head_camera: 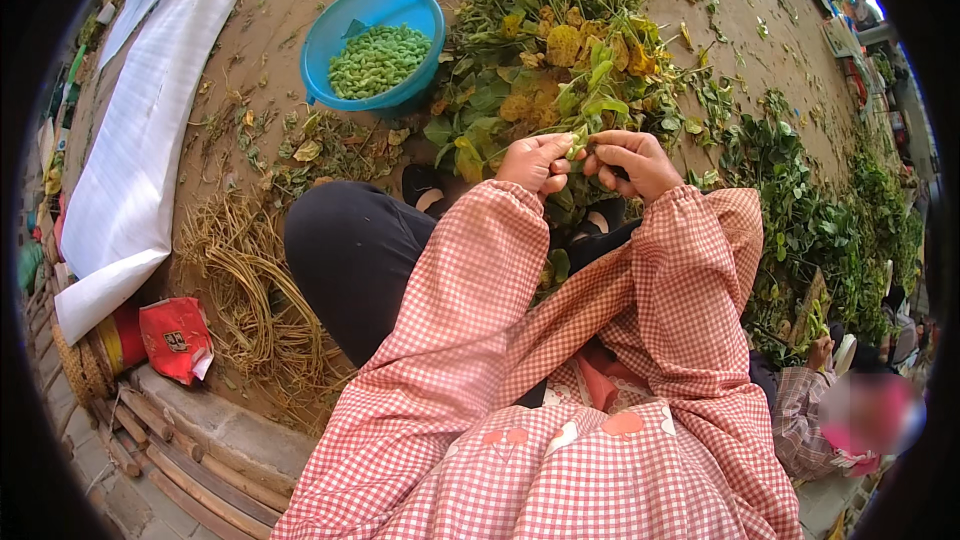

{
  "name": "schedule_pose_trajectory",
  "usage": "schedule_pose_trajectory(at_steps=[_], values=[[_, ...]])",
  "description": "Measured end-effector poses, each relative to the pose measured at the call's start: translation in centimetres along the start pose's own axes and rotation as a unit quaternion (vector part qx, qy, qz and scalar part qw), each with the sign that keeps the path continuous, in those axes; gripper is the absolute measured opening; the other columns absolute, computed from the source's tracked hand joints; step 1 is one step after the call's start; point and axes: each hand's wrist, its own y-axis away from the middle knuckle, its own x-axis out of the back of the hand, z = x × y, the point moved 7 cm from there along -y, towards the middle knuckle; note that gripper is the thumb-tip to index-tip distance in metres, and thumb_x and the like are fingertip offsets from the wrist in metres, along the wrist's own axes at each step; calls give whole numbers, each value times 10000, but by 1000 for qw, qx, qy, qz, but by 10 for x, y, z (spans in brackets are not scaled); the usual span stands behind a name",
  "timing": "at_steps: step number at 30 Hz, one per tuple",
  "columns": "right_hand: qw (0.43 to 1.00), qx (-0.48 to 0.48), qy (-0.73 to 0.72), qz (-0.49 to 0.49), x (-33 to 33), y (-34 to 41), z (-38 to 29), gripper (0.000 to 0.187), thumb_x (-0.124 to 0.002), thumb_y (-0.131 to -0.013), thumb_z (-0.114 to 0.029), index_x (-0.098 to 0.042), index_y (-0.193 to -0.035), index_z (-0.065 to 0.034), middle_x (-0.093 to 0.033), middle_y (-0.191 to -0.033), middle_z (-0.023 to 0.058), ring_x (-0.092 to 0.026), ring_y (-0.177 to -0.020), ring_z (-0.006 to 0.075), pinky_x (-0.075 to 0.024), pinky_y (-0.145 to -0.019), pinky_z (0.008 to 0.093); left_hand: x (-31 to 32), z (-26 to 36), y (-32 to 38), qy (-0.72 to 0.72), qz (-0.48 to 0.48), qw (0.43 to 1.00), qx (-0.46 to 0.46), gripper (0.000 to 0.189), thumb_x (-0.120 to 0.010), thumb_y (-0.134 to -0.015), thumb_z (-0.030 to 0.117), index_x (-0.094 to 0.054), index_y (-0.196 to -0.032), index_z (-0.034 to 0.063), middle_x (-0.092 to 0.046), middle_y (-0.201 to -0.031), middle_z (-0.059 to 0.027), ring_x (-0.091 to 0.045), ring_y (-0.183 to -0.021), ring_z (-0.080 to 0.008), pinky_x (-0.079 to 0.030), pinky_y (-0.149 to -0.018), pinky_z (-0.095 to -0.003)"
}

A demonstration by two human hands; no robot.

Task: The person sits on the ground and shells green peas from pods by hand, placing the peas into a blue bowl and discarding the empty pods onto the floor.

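Note:
My left hand (531, 165) pinches a green bean pod (577, 142) between thumb and fingertips. Close against its other side, my right hand (636, 163) has its thumb and forefinger closed on the pod's end; my fingers partly hide the grip. Just beyond my fingertips, plump green pods (604, 101) hang on a cut bean plant. They belong to a heap of bean plants (551, 37) with green and yellowed, spotted leaves. Left of the heap stands a blue plastic basin (375, 6), partly filled with shelled green beans (381, 60).
Bare stalks (259, 292) lie in a bundle at my left, near a red packet (177, 340) and a white sheet (139, 142). Wooden poles (195, 472) lie behind them. More leafy plants (810, 202) spread at right, where another person (806, 409) sits.

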Motion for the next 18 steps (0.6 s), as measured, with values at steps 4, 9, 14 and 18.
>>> schedule_pose_trajectory(at_steps=[4, 9, 14, 18], values=[[996, -21, 60, 67, 3, -5, 2, 215, -567, -833, -171, -609, -867, 37, -609, -669, 63, -448, -441, 44, -323, -368, 196, -4, 4, 3, -136, 11, 990, -35, 230, -573, -846, 112, -573, -1021, -36, -569, -678, -36, -388, -467, -38, -283, -364, -176], [986, -27, 131, 101, 14, -12, 11, 251, -617, -807, -233, -612, -717, 1, -584, -597, 46, -426, -432, 48, -316, -377, 207, 0, -1, 1, -233, 17, 972, -26, 192, -594, -828, 115, -603, -978, -4, -574, -636, -10, -389, -434, -38, -297, -358, -193], [973, -17, 182, 143, 16, -13, 13, 216, -640, -745, -186, -615, -679, 18, -584, -589, 46, -462, -461, 72, -360, -408, 239, 5, -6, -7, -296, 33, 952, -66, 189, -620, -803, 135, -631, -932, -3, -600, -666, -21, -463, -483, -53, -378, -426, -211], [953, 22, 242, 180, 17, -16, 10, 188, -639, -697, -151, -620, -663, 33, -585, -591, 49, -478, -473, 91, -391, -433, 273, 6, -5, -14, -396, 45, 905, -146, 186, -627, -790, 140, -648, -904, -6, -634, -715, -43, -532, -555, -67, -446, -526, -222]])
